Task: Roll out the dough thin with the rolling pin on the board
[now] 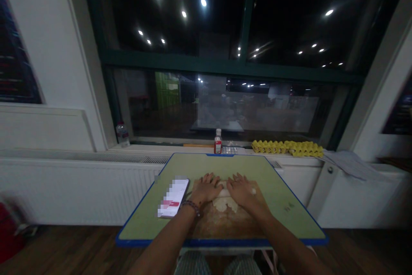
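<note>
My left hand (207, 188) and my right hand (239, 188) lie side by side, palms down and fingers stretched forward. Both rest on a pale rolling pin (223, 192), which shows between them and is mostly covered. Just on the near side of the pin is a thin, ragged sheet of dough (225, 204). Beneath it all lies a brown wooden board (225, 225); the hands are over its far half. A beaded bracelet (192, 206) circles the left wrist.
A lit phone (174, 197) lies left of the board on the green table (148, 219) with a blue rim. Behind, the windowsill holds a small red-labelled bottle (218, 143), yellow egg trays (286, 148), a plastic bottle (122, 134) and papers (347, 163). A radiator (80, 189) stands beyond the table.
</note>
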The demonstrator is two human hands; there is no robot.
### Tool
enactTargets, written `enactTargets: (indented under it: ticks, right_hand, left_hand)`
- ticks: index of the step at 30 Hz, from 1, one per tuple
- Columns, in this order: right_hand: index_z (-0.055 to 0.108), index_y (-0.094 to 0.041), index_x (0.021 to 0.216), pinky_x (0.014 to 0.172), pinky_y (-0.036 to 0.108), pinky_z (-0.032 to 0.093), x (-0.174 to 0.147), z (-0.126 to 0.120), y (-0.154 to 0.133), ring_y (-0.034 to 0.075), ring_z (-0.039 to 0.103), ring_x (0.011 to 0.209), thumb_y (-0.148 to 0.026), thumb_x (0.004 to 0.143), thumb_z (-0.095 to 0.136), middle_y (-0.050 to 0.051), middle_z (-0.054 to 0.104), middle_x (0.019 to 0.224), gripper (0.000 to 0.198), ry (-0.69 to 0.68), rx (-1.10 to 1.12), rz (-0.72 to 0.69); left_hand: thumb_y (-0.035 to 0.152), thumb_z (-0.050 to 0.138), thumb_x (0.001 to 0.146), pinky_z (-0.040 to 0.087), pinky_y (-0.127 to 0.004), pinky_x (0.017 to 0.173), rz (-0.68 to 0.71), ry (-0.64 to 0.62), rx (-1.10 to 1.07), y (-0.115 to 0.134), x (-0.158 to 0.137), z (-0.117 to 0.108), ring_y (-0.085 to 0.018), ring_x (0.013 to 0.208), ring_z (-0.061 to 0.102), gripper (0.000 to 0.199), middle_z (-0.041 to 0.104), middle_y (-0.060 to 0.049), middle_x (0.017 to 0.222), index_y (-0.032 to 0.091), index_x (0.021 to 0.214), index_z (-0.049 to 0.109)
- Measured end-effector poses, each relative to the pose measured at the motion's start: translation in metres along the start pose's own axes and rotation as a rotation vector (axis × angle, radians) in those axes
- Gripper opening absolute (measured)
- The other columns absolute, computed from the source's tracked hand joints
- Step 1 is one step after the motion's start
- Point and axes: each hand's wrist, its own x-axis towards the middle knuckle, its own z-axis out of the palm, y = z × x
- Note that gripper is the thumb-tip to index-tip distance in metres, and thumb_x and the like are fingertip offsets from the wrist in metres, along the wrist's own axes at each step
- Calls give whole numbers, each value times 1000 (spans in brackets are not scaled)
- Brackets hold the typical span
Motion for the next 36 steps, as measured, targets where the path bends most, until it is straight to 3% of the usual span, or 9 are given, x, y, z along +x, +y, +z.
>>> enactTargets:
  ticks: [3,7,16,21,25,29,33,36]
  right_hand:
    - [62,-14,130,119,48,20,-6,0,-1,26,35,143,-27,97,35,13,51,144,45,-12,-14,-19]
    - [55,-13,138,120,41,21,-21,6,1,24,34,143,-28,98,31,13,48,146,49,-5,-14,-59]
    - [36,-14,151,121,47,17,-45,27,8,23,24,147,-31,100,22,10,29,157,55,64,3,-112]
    - [47,-11,145,121,41,17,-23,24,7,23,33,144,-31,100,22,11,42,151,54,11,16,-92]
    - [58,-15,136,120,39,18,3,20,2,22,38,140,-33,100,30,12,52,144,49,12,25,-39]
    - [56,-21,134,114,48,31,25,18,-1,24,46,133,-38,98,47,10,52,143,41,5,47,17]
    - [57,-21,127,99,48,47,39,16,-1,23,56,116,-43,94,59,9,55,134,40,-21,67,68]
    - [56,-20,127,95,46,50,47,16,0,22,58,112,-42,94,59,8,56,131,39,-37,69,110]
  left_hand:
    - [55,24,98,20,-51,116,36,5,14,3,-7,-1,-27,149,20,61,27,-10,161,26,150,39]
    - [54,22,100,18,-46,118,104,26,-11,9,-17,1,-27,149,19,63,29,-13,160,20,149,40]
    - [53,29,99,19,-46,119,106,202,-2,17,-24,23,-27,149,22,59,34,-9,158,21,145,47]
    - [54,36,94,19,-50,117,-68,269,20,18,-5,24,-31,146,26,62,36,-11,157,21,146,47]
    - [47,39,94,20,-47,117,-107,352,31,18,7,19,-30,145,30,58,40,-11,155,19,144,47]
    - [36,41,95,19,-44,117,-50,454,44,21,14,17,-28,139,37,47,52,-9,146,18,137,54]
    - [33,41,96,22,-44,116,-61,429,31,25,19,16,-28,134,42,42,56,-10,141,19,131,58]
    - [37,38,98,22,-44,115,-107,384,16,25,24,15,-28,137,39,45,52,-11,145,17,135,55]
